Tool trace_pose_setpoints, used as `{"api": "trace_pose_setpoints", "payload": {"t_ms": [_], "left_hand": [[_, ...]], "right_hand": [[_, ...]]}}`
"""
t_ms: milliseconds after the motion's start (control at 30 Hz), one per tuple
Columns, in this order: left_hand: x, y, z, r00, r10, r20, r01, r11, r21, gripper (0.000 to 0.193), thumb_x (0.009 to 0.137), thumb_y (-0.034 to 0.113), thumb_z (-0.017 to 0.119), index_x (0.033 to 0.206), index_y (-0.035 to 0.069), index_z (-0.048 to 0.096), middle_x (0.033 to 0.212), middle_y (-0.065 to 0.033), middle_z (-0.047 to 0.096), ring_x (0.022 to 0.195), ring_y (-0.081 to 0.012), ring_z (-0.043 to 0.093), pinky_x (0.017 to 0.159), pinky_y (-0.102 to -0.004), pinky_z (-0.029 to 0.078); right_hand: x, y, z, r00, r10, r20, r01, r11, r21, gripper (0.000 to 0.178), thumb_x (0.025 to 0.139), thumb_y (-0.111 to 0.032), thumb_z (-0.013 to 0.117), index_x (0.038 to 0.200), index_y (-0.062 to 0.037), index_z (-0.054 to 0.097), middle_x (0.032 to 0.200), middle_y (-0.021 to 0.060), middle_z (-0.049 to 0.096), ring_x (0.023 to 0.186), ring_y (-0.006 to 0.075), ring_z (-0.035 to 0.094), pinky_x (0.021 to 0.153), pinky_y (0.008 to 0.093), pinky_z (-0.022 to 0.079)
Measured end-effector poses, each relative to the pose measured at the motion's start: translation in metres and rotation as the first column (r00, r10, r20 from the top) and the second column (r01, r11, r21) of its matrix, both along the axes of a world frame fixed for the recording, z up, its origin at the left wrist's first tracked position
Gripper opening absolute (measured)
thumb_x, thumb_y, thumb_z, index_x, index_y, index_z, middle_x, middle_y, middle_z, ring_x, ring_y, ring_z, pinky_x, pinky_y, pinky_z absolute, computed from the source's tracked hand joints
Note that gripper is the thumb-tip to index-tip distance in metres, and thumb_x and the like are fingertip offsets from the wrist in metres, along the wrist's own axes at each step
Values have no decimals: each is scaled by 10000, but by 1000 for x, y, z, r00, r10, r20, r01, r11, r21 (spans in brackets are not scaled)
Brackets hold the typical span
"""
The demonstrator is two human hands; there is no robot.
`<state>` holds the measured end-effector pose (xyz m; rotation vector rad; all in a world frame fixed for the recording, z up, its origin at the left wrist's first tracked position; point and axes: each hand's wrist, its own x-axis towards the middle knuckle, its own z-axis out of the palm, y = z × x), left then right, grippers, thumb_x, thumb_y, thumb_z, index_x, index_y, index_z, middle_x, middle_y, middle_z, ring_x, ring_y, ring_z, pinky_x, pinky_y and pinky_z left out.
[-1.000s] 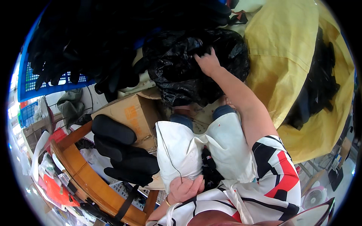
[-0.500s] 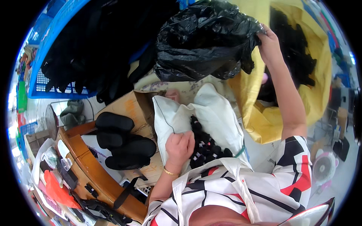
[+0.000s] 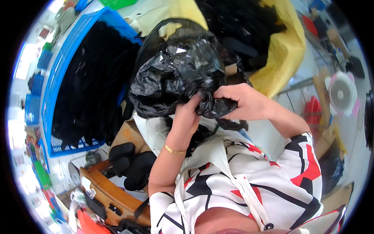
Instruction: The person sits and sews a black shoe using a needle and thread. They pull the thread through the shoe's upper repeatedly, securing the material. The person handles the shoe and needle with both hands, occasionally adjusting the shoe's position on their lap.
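Note:
A crumpled black plastic bag (image 3: 171, 74) hangs in front of me, above a white sack (image 3: 150, 130) that it partly covers. Both my hands grip the bag's near edge, close together. My left hand (image 3: 189, 111), below a gold bracelet on the wrist, has its fingers closed on the plastic and partly hidden in its folds. My right hand (image 3: 243, 102) pinches a gathered part of the bag between thumb and fingers. What the bag contains, if anything, cannot be made out.
On the left stands a blue plastic crate (image 3: 58, 101) full of black items. A yellow sack (image 3: 286, 50) with black pieces is at the far right. Dark padded pieces (image 3: 134, 163) lie by a cardboard box (image 3: 126, 134) and a wooden table (image 3: 113, 195). A fan (image 3: 343, 93) stands right.
My left hand has left the white sack and taken hold of the black bag. My right hand has brought the bag nearer and lower. The view has shifted to the right.

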<state>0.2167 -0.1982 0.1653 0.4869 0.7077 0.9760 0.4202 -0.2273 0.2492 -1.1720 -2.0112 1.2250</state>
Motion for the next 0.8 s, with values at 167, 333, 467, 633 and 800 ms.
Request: {"api": "trace_pose_setpoints", "payload": {"t_ms": [167,333,467,633,800], "left_hand": [[38,-7,9,987,-153,-57,155,987,39,382,902,40,698,1264,-34,600,1229,-114,651,1106,-217,636,985,-350,504],[34,-23,27,931,-271,-245,296,953,71,360,878,46,701,1221,-29,625,1172,-122,679,1034,-220,670,933,-345,536],[42,-18,42,884,-322,-339,375,921,103,389,841,3,685,1222,-38,619,1146,-145,690,1003,-234,686,906,-350,554],[75,-28,53,895,-267,-358,342,925,165,415,843,7,616,1253,-50,584,1160,-184,678,1038,-287,683,927,-396,556],[94,-12,49,886,-217,-409,311,933,179,324,884,24,594,1199,-46,620,1130,-161,688,998,-256,689,888,-385,560]], "right_hand": [[91,-39,-17,894,-315,-318,232,933,-274,309,867,-145,766,1130,-30,652,998,-41,642,920,69,595,833,238,492],[182,-74,-37,228,-741,-632,662,594,-457,185,958,-165,647,1093,-44,684,999,13,705,917,109,677,836,252,538],[245,-111,-39,59,-629,-775,748,542,-382,215,1008,-185,553,1119,-27,649,1043,87,705,935,174,692,835,308,564],[296,-162,-45,-186,-674,-714,862,237,-449,287,989,-209,589,1199,-19,644,1130,101,698,1041,226,666,951,374,530],[321,-204,-29,-358,-577,-734,847,130,-515,271,997,-196,589,1177,-3,651,1124,107,697,1018,222,673,908,359,549]]}}
